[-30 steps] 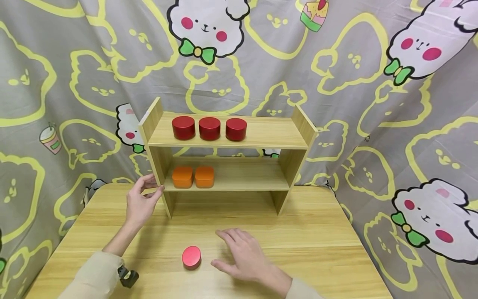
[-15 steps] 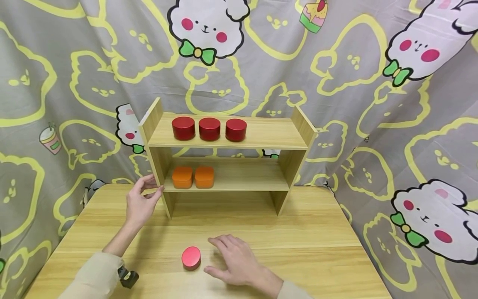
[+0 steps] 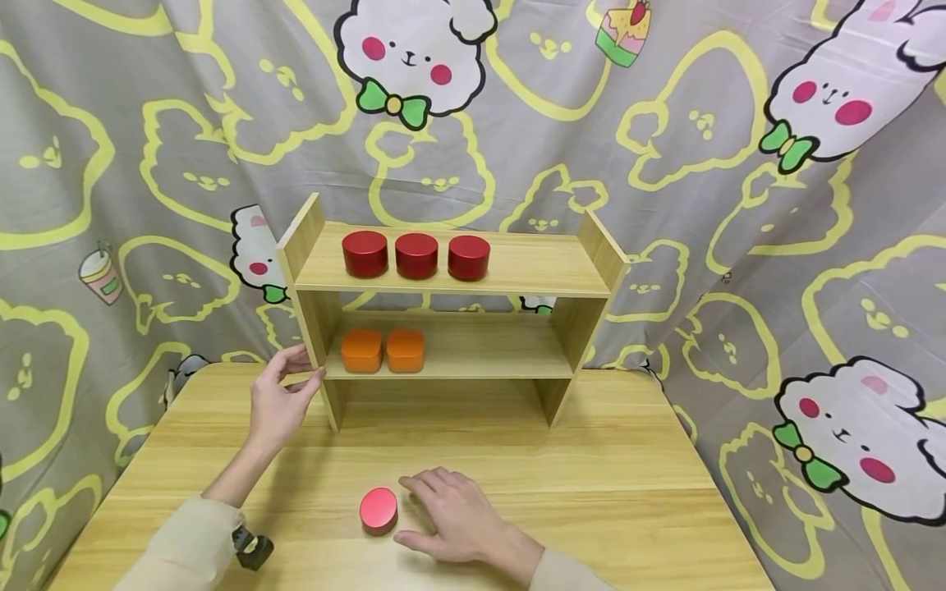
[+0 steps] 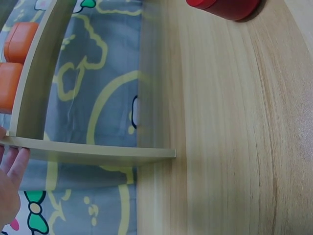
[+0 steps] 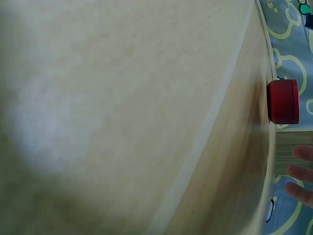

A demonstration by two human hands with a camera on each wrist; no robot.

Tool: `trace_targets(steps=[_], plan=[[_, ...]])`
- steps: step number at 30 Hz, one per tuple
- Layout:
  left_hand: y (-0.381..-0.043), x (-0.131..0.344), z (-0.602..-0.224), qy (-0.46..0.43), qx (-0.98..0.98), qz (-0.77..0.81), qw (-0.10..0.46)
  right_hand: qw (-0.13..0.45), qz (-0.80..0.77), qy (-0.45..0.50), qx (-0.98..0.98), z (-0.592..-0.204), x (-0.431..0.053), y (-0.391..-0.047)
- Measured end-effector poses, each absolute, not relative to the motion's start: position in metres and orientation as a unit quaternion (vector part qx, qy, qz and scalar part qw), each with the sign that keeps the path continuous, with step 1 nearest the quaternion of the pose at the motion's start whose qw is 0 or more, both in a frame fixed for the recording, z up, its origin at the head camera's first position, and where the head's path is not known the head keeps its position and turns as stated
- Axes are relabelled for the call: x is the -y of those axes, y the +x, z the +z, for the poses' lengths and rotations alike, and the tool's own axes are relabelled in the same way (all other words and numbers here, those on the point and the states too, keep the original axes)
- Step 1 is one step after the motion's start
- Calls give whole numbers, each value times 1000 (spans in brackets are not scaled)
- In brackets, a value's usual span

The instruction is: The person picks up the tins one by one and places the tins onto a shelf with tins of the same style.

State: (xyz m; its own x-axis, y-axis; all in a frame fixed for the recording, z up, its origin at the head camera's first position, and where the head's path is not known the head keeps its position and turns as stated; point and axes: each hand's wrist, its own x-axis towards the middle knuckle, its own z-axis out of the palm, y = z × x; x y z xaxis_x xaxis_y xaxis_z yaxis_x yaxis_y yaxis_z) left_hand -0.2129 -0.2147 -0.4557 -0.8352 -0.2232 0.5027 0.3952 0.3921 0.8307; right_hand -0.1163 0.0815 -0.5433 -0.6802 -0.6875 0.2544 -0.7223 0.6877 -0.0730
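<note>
A round red tin lies on the table, near its front. Just right of it is my right hand, thumb and fingers spread apart and a small gap short of the tin. In the right wrist view the red tin appears beyond a few of my fingertips. My left hand holds the left side panel of a wooden shelf, its thumb by the front edge. The left wrist view shows fingers against that panel's outer face.
On the top board stand three dark red tins in a row. Two orange square tins sit at the left of the middle board. A patterned curtain hangs behind and beside the table.
My right hand has moved left along the table, closer to the red tin. My left hand stays at the shelf's side panel, and the tins have not moved.
</note>
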Motion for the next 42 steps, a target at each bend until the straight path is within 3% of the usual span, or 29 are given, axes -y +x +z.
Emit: trace_targets(steps=[5,20,42], plan=[[-212,214,-455,-55,783,-551,285,85,68,393,913,-546,-76,-120],[-213,214,-459,-56,786,-544,289,111,43,410,904,-552,-67,-133],[-211,214,-455,-63,782,-549,288,73,47,435,896,-557,-54,-144]])
